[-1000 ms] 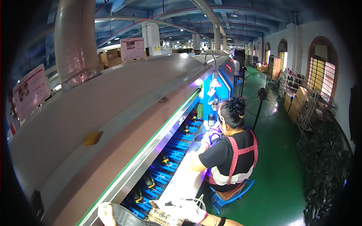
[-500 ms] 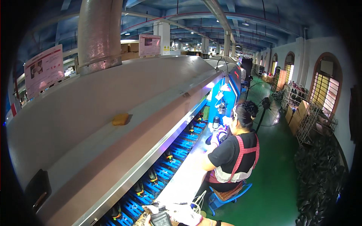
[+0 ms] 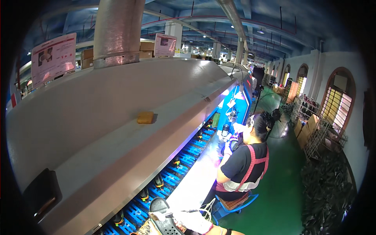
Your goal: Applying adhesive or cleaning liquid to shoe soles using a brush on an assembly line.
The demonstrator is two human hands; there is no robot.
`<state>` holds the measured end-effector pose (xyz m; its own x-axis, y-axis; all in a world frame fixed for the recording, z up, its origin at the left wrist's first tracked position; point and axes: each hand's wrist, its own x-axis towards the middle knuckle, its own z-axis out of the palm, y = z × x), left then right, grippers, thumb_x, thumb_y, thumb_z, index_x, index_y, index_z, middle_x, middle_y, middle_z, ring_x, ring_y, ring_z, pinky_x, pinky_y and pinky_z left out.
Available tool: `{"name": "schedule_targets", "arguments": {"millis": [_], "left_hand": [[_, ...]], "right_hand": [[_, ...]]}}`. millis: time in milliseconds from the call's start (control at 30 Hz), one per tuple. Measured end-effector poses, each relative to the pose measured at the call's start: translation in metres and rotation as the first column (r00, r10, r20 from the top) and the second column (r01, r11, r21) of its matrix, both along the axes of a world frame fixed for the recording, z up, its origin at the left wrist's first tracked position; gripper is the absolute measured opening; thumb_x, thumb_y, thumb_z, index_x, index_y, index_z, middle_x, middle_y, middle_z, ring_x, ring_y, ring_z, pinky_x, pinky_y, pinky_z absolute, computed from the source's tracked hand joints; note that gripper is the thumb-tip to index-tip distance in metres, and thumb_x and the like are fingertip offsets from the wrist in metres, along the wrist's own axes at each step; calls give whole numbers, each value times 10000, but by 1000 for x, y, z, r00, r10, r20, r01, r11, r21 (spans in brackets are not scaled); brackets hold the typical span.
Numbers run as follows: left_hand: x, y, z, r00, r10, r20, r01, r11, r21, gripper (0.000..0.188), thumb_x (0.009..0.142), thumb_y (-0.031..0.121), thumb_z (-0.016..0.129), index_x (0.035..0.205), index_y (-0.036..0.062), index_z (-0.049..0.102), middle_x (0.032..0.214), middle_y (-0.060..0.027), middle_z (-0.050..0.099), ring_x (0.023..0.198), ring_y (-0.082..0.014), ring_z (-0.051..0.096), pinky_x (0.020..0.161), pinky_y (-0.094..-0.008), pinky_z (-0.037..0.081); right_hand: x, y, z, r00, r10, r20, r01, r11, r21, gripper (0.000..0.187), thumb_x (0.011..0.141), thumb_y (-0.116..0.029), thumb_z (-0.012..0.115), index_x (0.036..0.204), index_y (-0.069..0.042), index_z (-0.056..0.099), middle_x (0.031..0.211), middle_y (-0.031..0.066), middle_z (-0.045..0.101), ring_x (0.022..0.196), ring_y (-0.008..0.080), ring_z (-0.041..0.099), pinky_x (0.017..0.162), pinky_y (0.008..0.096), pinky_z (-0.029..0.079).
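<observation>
At the lower edge, a dark grey clog with round vent holes (image 3: 170, 227) is held up over the near end of the bench. My left hand (image 3: 147, 228), in what looks like a stained tan glove, is closed on it from the left; most of its fingers are hidden. My right hand (image 3: 194, 221), in a white glove with bare fingertips showing, is closed around a brush (image 3: 157, 216). The pale bristles lie against the clog's upper. Beyond them the rounded dark part of the clog (image 3: 158, 204) shows.
Blue conveyor slats (image 3: 170, 178) carry dark shoes under a long grey machine hood (image 3: 117, 149). A yellow block (image 3: 145, 117) and a black phone-like object (image 3: 43, 192) lie on the hood. A co-worker (image 3: 246, 156) sits ahead by the lit bench (image 3: 196, 180). A fan (image 3: 276, 115) stands behind.
The clog has turned and risen, so its holed upper now shows. The brush is now against it. My view has shifted slightly, and the co-worker leans closer to the bench.
</observation>
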<state>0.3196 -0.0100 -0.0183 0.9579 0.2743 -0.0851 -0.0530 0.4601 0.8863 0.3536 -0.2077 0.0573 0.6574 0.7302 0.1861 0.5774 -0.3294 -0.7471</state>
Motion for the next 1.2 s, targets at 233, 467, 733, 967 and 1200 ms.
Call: {"name": "schedule_targets", "arguments": {"millis": [233, 467, 733, 967, 1200], "left_hand": [[-1, 1, 1, 1000, 15, 10, -15, 997, -78, 278, 940, 197, 662, 1162, 33, 703, 1130, -85, 731, 1026, -210, 680, 892, -354, 546], [-2, -7, 16, 998, 61, 13, -58, 979, -195, 308, 946, 245, 657, 1178, 48, 700, 1147, -84, 727, 1043, -223, 679, 901, -374, 548], [21, -27, 21, 999, 12, 34, -2, 959, -283, 343, 952, 300, 652, 1197, 64, 696, 1167, -83, 723, 1063, -238, 678, 910, -396, 550], [26, -46, 33, 997, -11, 72, 39, 918, -396, 374, 958, 348, 647, 1213, 78, 692, 1184, -82, 719, 1080, -251, 677, 918, -416, 553], [29, -65, 40, 995, -25, 102, 74, 850, -521, 407, 963, 396, 643, 1230, 93, 688, 1201, -81, 715, 1097, -264, 675, 926, -436, 555]], "right_hand": [[28, 10, -47, 800, 218, -559, 5, 929, 370, 323, 954, -147, 732, 1245, -7, 729, 1191, 100, 749, 1042, 191, 700, 949, 324, 554], [148, -9, -457, 625, 532, -572, 8, 728, 686, 330, 1009, -212, 649, 1295, -48, 666, 1142, 154, 719, 1038, 240, 684, 954, 403, 550], [97, -52, -408, 709, 185, -681, 196, 876, 441, 359, 1024, -218, 604, 1343, -54, 609, 1202, 154, 678, 1120, 258, 635, 1016, 377, 503], [59, -96, -370, 283, 406, -869, 591, 640, 491, 261, 1043, -122, 510, 1249, -34, 644, 1050, 113, 705, 943, 259, 684, 876, 364, 571], [53, -108, -296, 986, -163, -25, 154, 965, -214, 274, 1057, -251, 531, 1291, -144, 622, 1078, 118, 671, 964, 227, 653, 880, 319, 567]]}}
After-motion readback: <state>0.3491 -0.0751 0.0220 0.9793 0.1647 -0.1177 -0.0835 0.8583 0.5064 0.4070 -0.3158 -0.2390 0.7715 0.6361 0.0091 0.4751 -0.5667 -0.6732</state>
